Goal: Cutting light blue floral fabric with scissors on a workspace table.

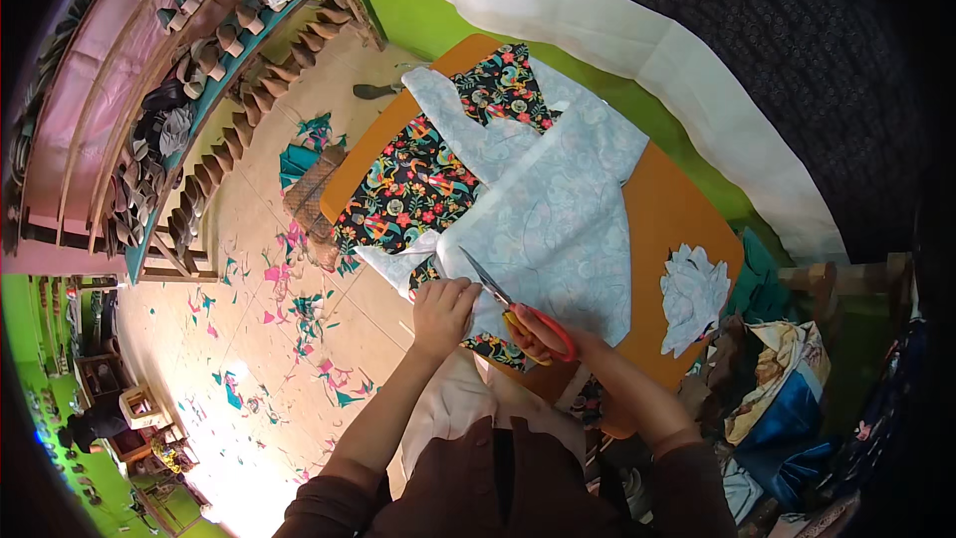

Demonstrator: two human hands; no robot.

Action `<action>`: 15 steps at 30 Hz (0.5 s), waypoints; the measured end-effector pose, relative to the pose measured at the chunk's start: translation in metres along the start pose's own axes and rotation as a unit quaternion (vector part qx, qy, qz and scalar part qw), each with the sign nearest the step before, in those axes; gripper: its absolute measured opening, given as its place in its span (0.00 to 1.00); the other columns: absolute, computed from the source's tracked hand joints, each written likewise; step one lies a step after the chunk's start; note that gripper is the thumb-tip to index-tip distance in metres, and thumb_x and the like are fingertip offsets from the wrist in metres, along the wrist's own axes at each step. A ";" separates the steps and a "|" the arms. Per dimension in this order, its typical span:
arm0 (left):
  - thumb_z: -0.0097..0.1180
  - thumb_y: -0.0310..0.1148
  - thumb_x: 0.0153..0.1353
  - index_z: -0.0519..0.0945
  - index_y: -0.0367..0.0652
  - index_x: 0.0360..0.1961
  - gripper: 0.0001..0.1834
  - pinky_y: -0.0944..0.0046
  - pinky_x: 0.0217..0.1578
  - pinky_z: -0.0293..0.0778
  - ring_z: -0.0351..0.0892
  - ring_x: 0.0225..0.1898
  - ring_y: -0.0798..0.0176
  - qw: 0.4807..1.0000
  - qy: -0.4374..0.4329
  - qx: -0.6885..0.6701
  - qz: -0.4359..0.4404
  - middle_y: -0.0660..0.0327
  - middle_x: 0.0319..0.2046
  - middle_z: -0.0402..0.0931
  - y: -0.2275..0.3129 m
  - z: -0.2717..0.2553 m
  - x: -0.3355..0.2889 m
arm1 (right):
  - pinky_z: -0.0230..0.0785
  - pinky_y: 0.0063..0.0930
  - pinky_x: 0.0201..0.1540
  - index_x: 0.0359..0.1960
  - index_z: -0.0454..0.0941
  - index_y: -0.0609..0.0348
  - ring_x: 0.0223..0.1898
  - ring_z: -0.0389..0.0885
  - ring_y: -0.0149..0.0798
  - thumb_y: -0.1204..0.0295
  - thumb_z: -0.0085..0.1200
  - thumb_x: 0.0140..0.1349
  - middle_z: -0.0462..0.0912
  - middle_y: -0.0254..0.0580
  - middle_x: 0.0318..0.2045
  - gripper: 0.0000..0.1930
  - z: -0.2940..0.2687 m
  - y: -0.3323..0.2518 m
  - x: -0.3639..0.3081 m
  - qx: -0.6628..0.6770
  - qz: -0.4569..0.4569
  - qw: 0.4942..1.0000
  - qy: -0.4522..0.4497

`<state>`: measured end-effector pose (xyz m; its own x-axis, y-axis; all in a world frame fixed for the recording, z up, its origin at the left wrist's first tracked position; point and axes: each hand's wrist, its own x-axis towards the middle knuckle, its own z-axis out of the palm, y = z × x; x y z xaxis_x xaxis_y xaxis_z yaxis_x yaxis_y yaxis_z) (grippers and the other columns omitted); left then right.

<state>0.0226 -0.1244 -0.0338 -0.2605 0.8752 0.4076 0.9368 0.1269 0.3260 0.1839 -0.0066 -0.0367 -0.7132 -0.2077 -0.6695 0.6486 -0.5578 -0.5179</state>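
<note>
A large cloth (558, 219), dark with bright flowers on one face and pale blue-white on the other, lies partly folded across an orange table (662, 219). My right hand (535, 337) grips scissors (486, 279) by their red and yellow handles. Their metal blades point away from me over the pale face; whether they are parted is hard to make out. Just left of the blades, my left hand (445, 314) is closed on the near left edge of the cloth, with its fingertips bent over the fabric.
A stack of cut pale pieces (694, 299) sits on the table's right side. Shelves of shoes (214, 60) stand at the far left. Fabric scraps (309, 314) litter the tiled floor. Heaped cloths (787, 399) lie at the right, near a white and dark hanging (697, 70).
</note>
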 end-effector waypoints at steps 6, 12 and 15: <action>0.52 0.26 0.38 0.74 0.46 0.33 0.15 0.63 0.33 0.63 0.70 0.33 0.62 1.000 0.000 0.000 0.005 0.64 0.31 0.70 -0.005 0.002 0.005 | 0.40 0.15 0.09 0.20 0.57 0.50 0.09 0.47 0.19 0.35 0.28 0.52 0.53 0.24 0.11 0.29 0.000 -0.003 0.008 -0.015 -0.054 0.998 -0.002; 0.53 0.26 0.38 0.74 0.45 0.32 0.15 0.63 0.33 0.63 0.70 0.33 0.61 1.000 -0.018 -0.011 -0.002 0.63 0.31 0.71 -0.011 -0.001 0.000 | 0.43 0.13 0.09 0.20 0.57 0.50 0.09 0.50 0.18 0.35 0.30 0.52 0.53 0.24 0.11 0.29 0.007 -0.002 0.008 -0.005 -0.053 0.998 0.028; 0.53 0.26 0.38 0.74 0.45 0.32 0.14 0.62 0.32 0.63 0.70 0.33 0.60 0.999 -0.030 -0.039 -0.013 0.63 0.31 0.71 -0.015 -0.004 0.002 | 0.44 0.13 0.09 0.21 0.58 0.48 0.09 0.50 0.18 0.35 0.31 0.52 0.54 0.22 0.11 0.27 0.011 0.001 0.015 0.013 -0.053 0.998 0.021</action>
<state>0.0074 -0.1269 -0.0342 -0.2676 0.8987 0.3475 0.9085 0.1152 0.4017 0.1708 -0.0195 -0.0413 -0.7658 -0.1133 -0.6330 0.5625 -0.5951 -0.5740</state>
